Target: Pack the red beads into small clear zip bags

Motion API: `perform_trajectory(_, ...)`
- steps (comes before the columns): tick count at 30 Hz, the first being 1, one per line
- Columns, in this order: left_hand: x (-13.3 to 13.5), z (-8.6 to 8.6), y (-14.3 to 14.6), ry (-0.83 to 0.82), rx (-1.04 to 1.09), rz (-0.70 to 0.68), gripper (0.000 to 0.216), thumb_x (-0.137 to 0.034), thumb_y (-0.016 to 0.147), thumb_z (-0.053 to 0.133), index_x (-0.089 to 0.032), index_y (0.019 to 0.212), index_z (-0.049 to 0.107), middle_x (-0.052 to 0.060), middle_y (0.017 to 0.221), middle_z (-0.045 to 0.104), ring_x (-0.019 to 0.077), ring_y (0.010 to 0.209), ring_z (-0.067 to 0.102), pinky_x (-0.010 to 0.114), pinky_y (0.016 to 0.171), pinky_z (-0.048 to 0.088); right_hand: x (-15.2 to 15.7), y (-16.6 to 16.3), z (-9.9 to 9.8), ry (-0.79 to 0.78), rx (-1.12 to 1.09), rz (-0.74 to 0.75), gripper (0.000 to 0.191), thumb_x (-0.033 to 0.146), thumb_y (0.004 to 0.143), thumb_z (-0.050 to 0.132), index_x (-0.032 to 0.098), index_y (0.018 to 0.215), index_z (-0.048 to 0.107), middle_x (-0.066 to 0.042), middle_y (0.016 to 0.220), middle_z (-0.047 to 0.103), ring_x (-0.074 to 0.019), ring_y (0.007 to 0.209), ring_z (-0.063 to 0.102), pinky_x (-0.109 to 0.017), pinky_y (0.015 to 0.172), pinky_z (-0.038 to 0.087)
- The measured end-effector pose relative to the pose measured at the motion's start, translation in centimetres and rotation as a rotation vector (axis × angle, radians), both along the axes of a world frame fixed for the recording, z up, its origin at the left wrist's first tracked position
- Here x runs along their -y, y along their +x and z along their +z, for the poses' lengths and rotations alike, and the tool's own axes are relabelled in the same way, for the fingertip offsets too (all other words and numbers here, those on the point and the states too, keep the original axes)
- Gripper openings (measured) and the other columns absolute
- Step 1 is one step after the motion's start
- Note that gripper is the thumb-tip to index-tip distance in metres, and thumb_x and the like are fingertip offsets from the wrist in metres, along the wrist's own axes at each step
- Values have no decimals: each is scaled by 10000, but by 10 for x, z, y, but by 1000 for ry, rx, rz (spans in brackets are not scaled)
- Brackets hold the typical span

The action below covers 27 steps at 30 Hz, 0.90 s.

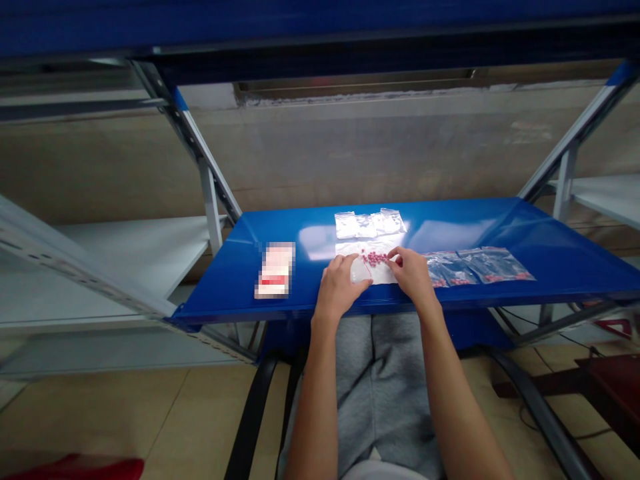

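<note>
A heap of small dark red beads (pixel 375 259) lies on a white sheet (pixel 393 243) near the front of the blue table. My left hand (pixel 339 287) curls around a small clear zip bag (pixel 360 271) with a red line along its mouth, which faces the beads. At the right edge of the heap, my right hand (pixel 413 273) has its thumb and fingertips pinched together. Whatever is between those fingertips is too small to make out. Just right of that hand lie several clear zip bags (pixel 493 262) with red beads inside.
Behind the sheet lie several clear bags (pixel 369 225) that look flat. A pale card with a red band (pixel 275 270), blurred out, rests at the left of the blue table (pixel 470 223). Metal shelf posts (pixel 207 170) rise on both sides, and a blue shelf (pixel 320 30) hangs overhead.
</note>
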<state>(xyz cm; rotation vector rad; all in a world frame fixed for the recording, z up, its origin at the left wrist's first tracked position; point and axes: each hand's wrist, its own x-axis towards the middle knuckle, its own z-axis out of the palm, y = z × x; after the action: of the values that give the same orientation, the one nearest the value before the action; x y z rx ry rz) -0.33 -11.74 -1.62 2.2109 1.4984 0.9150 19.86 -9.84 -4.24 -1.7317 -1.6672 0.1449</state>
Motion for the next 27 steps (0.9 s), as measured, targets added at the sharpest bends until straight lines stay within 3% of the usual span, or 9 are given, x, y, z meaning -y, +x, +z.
perform_trajectory(13, 1, 1, -1, -31, -92, -10, 593, -360, 820, 821, -214, 1362, 629, 111, 1275, 687, 303, 1235, 624, 425, 1079, 492, -1, -5, -6, -65, 93, -70, 124, 205, 920, 601, 212, 942, 722, -51, 796, 656, -225, 787, 581, -313, 709, 339)
perform_trajectory(20, 2, 1, -1, -29, -87, -16, 604, -364, 820, 817, -207, 1371, 625, 112, 1283, 684, 303, 1239, 624, 428, 1089, 488, 4, -7, -3, 10, 28, -56, 165, 217, 928, 538, 193, 933, 701, -63, 778, 659, -229, 755, 578, -327, 730, 368)
perform_trajectory(23, 2, 2, -1, -27, -94, -10, 601, -361, 815, 822, -218, 1366, 628, 108, 1263, 692, 297, 1217, 633, 418, 1067, 498, 10, -14, 4, 53, -80, 16, 158, 264, 927, 551, 187, 922, 689, -58, 762, 672, -221, 725, 589, -326, 729, 390)
perform_trajectory(27, 1, 2, -1, -7, -95, -17, 581, -372, 828, 810, -213, 1357, 631, 110, 1245, 700, 292, 1185, 643, 417, 1043, 506, 17, -30, 13, 50, -247, 225, 169, 317, 918, 578, 195, 907, 695, -56, 802, 717, -211, 738, 625, -314, 737, 433)
